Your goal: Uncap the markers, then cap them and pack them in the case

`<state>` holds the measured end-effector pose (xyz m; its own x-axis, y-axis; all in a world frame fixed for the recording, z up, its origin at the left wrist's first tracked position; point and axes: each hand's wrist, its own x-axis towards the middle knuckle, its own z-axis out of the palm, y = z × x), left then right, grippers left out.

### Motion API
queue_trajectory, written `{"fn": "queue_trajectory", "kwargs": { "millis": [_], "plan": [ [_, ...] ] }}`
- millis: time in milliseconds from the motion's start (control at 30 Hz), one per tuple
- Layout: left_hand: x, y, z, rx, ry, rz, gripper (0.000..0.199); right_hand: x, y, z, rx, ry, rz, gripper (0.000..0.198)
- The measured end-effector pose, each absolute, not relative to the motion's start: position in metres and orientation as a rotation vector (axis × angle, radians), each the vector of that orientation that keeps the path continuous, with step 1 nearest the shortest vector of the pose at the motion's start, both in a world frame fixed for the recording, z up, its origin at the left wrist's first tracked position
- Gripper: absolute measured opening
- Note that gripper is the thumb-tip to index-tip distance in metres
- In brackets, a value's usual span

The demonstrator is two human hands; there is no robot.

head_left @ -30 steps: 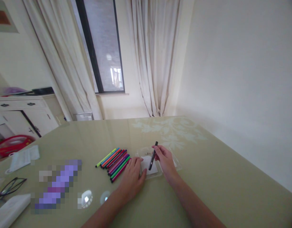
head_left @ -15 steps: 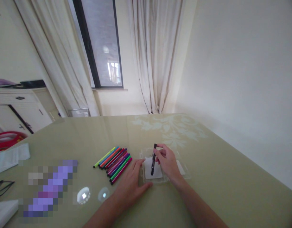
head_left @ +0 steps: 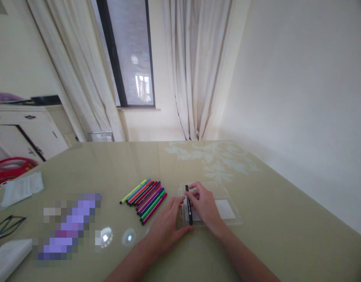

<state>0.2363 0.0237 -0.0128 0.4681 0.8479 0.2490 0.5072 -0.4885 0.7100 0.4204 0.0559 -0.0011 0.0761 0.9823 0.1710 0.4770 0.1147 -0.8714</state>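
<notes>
Between the thumb and fingers of my right hand point(head_left: 205, 203) is a black marker point(head_left: 189, 211), lying lengthwise along the left side of a clear plastic case point(head_left: 235, 203). A white card point(head_left: 225, 209) shows inside the case, partly covered by my right hand. My left hand point(head_left: 165, 223) rests at the left edge of the case, thumb and fingers spread apart, the fingertips near the marker. Left of that hand, several coloured markers point(head_left: 145, 199) lie side by side in a slanted row on the table.
On the left of the table point(head_left: 286, 235) are a blurred purple object point(head_left: 70, 225), a face mask point(head_left: 23, 190), black-framed glasses point(head_left: 10, 227) and a white object point(head_left: 10, 256). A red rounded object point(head_left: 16, 170) is beyond the left edge. A wall borders the right side.
My right hand has brought the black marker left and down, from above the white card to the case's left side. My left hand stays by the case's edge. The view has shifted slightly.
</notes>
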Motion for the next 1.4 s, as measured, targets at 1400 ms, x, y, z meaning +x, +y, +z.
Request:
{"fn": "queue_trajectory", "kwargs": {
  "millis": [1400],
  "plan": [
    [0.234, 0.022, -0.003, 2.336, 1.146, 0.676, 0.034, 0.419, 0.046, 0.002, -1.539, -1.985, 0.54, 0.016]
  ]
}}
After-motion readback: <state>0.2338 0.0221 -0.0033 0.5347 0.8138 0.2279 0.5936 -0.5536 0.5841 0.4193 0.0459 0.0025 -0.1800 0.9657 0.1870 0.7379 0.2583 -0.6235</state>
